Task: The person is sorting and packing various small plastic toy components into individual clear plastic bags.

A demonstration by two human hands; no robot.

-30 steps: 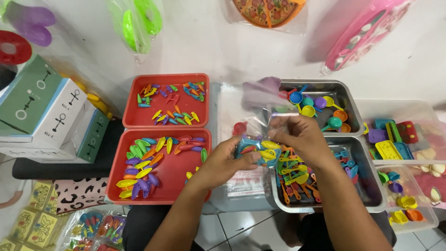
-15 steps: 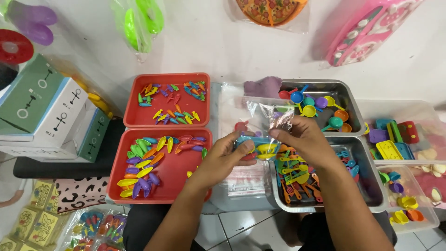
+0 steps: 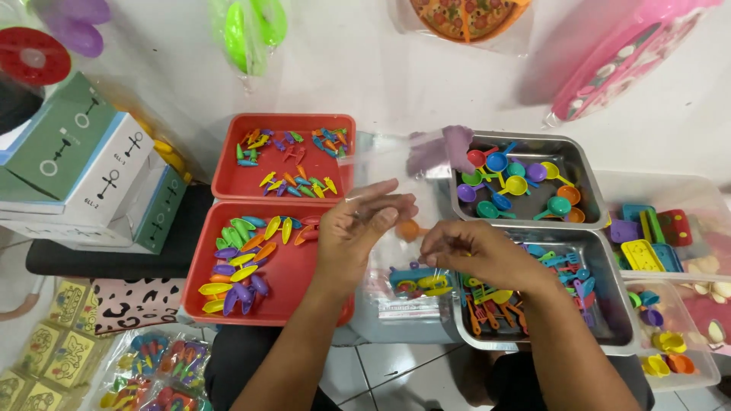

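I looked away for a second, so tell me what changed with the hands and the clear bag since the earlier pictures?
The left hand has opened and drawn left, its fingers now spread beside the clear bag. The right hand still pinches the bag's right side, slightly lower. The small toys now sit at the bag's bottom. The red trays and metal trays stayed put.

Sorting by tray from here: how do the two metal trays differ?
The far metal tray holds small round pans in mixed colours, loosely spread; the near metal tray holds a denser pile of forks and other utensils. The right hand partly covers the near one; the far one is unobstructed. Both are shiny rectangular steel.
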